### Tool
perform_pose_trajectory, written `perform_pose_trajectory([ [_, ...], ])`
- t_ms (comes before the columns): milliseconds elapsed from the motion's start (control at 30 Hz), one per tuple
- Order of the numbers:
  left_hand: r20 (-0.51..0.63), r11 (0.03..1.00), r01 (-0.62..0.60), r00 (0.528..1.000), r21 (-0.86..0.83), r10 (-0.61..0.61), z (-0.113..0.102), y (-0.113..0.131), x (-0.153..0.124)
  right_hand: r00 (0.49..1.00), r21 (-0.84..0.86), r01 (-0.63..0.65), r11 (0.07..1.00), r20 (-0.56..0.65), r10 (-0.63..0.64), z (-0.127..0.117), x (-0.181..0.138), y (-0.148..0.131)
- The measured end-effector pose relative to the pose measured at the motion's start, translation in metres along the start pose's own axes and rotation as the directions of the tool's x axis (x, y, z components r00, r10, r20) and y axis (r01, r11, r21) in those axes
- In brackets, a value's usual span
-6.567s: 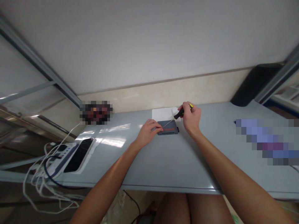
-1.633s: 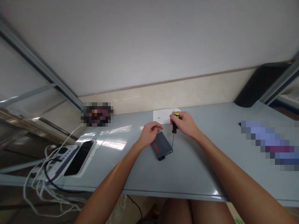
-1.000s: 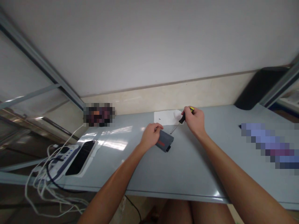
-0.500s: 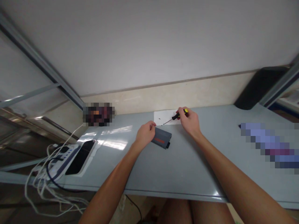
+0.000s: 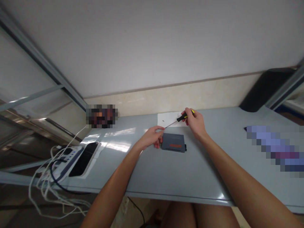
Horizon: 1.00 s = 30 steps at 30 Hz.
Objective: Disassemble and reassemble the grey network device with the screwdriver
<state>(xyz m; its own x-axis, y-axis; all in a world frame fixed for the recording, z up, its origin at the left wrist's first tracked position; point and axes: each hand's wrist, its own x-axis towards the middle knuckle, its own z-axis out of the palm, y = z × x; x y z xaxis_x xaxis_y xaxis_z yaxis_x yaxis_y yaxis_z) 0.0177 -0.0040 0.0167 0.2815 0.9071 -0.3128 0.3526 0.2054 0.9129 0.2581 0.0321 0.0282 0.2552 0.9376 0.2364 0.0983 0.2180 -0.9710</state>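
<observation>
My right hand (image 5: pixel 194 123) is closed around the black and yellow handle of a screwdriver (image 5: pixel 182 117), its thin shaft slanting down to the left. At the screwdriver's tip, my left hand (image 5: pixel 153 137) reaches with its index finger stretched out. The other left fingers are bent lower down, close to the left edge of a flat dark grey metal box (image 5: pixel 174 142). This box lies on the table, with a red-orange marking on top, slots along its front side and a black part sticking out on the right. Whether a screw sits at the tip is too small to tell.
Behind the hands, a white sheet of paper (image 5: pixel 166 118) carries a small dark screw (image 5: pixel 163 120). A phone (image 5: pixel 84 159), a power strip (image 5: pixel 68 158) and tangled white cables (image 5: pixel 47 193) are at the left. A black cylinder (image 5: pixel 257 90) stands at the back right.
My left hand has come off the grey box and its index finger has moved to the screwdriver tip. The box has turned and shifted right. My right hand keeps hold of the screwdriver.
</observation>
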Motion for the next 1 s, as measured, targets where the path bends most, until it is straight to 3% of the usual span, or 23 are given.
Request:
perform_pose_trajectory([
  [300,0.023,0.987,-0.146,0.989,0.07,0.145,0.001,-0.003,0.005,0.994,0.06,-0.063,0.996,0.089,0.057,0.007,-0.007,-0.006],
  [833,-0.066,0.948,-0.253,0.961,0.194,0.27,0.007,-0.011,0.011,0.995,0.092,-0.088,0.992,0.062,0.082,0.002,-0.001,-0.002],
  [1000,-0.089,0.861,-0.358,0.906,0.362,0.414,0.008,-0.01,0.009,0.996,0.131,-0.094,0.987,0.026,0.091,-0.001,0.003,-0.002],
])
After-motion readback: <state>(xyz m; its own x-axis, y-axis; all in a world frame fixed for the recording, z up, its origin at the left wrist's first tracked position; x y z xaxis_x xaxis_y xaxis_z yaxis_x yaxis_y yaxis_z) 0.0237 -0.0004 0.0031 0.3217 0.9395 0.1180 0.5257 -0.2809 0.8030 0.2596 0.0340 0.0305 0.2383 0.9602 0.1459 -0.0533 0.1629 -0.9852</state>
